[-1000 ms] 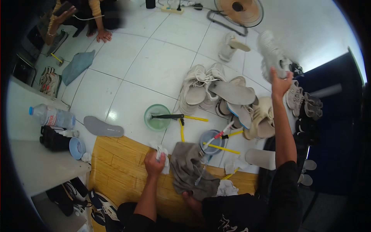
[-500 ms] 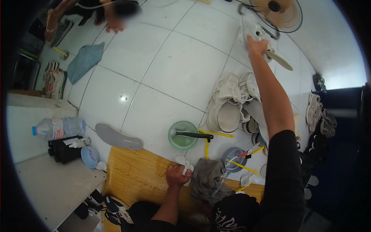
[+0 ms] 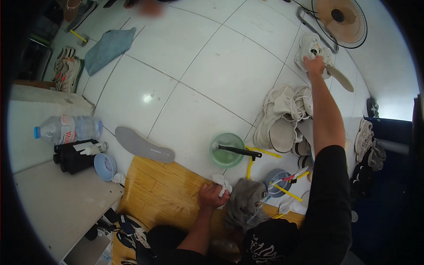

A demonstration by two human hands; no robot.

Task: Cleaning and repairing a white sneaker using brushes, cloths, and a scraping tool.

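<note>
My right hand (image 3: 314, 65) reaches far forward to the right. Its fingers close on a white sneaker (image 3: 309, 46) beside the fan, and another white shoe lies against it. A loose insole (image 3: 341, 78) sticks out to the right of that pair. Near me, my left hand (image 3: 211, 196) is closed around a crumpled white tissue or cloth (image 3: 223, 183) above the wood-patterned mat. Just right of it lies a grey rag (image 3: 245, 201). Beyond the hand stands a green bowl (image 3: 227, 150) with a black-handled brush across it. A second pair of white sneakers (image 3: 280, 117) sits below my outstretched arm.
A standing fan (image 3: 338, 16) is at the far right. A grey-blue bowl (image 3: 278, 182) holds brushes. To the left are a grey insole (image 3: 143, 145), a large water bottle (image 3: 68, 129) and a small blue bowl (image 3: 105, 167). A blue-grey cloth (image 3: 108, 51) lies farther off. More shoes (image 3: 369, 143) line the right.
The whole view has shifted, so things appear farther right and some lower. The sneaker in my right hand looks turned. Another person's hand at the upper left has left the floor spot.
</note>
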